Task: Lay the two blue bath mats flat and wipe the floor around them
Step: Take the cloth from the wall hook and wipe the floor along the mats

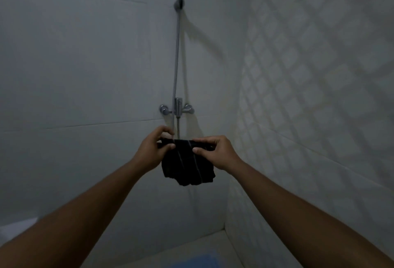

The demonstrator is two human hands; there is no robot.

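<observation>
A dark cloth (187, 165) with thin pale stripes hangs folded in front of the shower wall. My left hand (152, 150) pinches its upper left corner and my right hand (215, 152) pinches its upper right edge, both at arm's length. Below the tap a thin stream of water falls toward the cloth's top edge. A blue bath mat (197, 260) shows only as a strip on the pale floor at the bottom edge, between my forearms. A second mat is not in view.
A chrome shower mixer tap (177, 109) is fixed on the tiled wall just above the cloth, with a riser pipe (176, 59) running up. A patterned tiled wall (319, 76) closes the right side. A white fixture edge (15, 229) sits at the lower left.
</observation>
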